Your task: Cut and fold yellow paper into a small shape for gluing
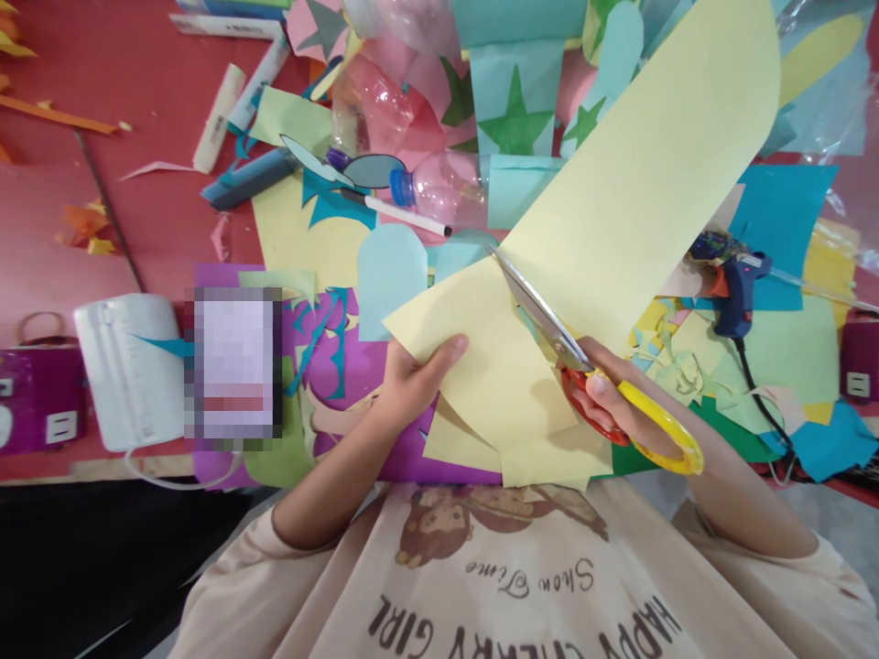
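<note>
My right hand point(604, 389) grips scissors point(542, 311) by their red and yellow handles. The blades point up and to the left, against a large pale yellow sheet of paper point(652, 174). A cut edge runs up from the blade tips, and the sheet's rounded far end rises at the upper right. On the near side, my left hand point(426, 371) pinches the loose part of this paper, thumb on top and fingers hidden underneath. Below it lie more pale yellow pieces and purple paper point(343, 357). A light blue round-topped paper piece point(393, 275) rests just beyond my left hand.
At the right lies a blue glue gun point(738, 288) with its cord, beside paper scraps point(669, 352). Plastic bottles point(446, 188) and a marker point(395, 212) lie ahead. To the left are a white case point(130, 366) and a blurred-out device point(233, 366).
</note>
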Demonstrator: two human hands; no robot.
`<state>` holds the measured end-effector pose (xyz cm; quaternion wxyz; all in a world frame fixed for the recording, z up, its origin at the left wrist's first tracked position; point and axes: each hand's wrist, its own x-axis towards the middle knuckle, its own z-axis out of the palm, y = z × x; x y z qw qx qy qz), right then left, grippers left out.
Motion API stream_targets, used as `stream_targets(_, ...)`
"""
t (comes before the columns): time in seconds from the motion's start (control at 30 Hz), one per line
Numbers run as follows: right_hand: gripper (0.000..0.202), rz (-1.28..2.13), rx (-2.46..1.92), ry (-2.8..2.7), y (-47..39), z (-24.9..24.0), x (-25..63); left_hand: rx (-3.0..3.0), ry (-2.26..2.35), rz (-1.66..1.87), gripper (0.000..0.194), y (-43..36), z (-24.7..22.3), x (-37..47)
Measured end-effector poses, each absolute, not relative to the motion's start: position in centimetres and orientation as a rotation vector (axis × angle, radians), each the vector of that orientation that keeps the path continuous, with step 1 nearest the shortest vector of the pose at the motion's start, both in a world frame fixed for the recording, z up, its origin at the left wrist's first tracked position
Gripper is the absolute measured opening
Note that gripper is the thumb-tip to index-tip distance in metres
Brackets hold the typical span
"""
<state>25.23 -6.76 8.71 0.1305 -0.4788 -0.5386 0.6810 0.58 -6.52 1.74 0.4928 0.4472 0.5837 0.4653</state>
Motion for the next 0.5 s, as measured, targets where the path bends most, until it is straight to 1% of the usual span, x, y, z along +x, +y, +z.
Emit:
stream_targets(0.37, 0.045, 1.902, -1.482, -1.604, -6.57, 9.34, 25.12, 1.009, 1.415, 1.114, 0.039, -6.48, 2.23, 0.61)
stream_targets(0.5, 0.047, 1.873, -1.534, -1.641, -6.38, 9.48, 25.30, 0.996, 1.401, 1.099, 0.035, -6.40, 2.30, 0.66)
